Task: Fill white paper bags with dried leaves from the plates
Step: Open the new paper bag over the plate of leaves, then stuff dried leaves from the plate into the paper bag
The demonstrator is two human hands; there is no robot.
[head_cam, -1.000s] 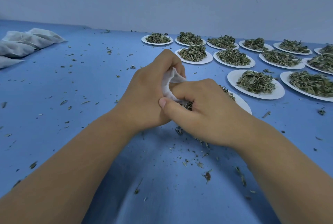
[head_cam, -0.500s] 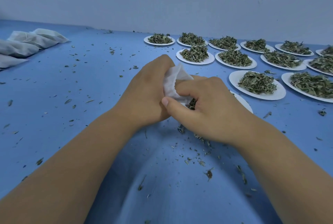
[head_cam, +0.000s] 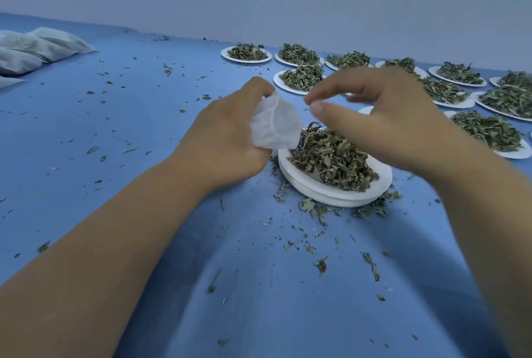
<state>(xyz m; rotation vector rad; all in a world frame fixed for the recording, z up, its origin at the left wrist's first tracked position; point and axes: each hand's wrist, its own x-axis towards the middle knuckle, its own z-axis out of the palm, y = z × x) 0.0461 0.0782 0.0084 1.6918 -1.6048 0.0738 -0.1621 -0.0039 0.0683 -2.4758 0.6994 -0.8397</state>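
Left hand (head_cam: pixel 227 139) grips white paper bag (head_cam: pixel 273 124); right hand (head_cam: pixel 383 116) empty.

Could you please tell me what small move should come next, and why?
Probably lower the right hand onto the heap of dried green leaves on the nearest round white plate and pinch some: it hovers empty above them, while the left hand holds the white paper bag beside the plate.

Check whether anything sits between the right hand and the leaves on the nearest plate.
Nothing visible. The right hand hovers above the dried green leaves; the small white paper bag in the left hand sits beside them, not between.
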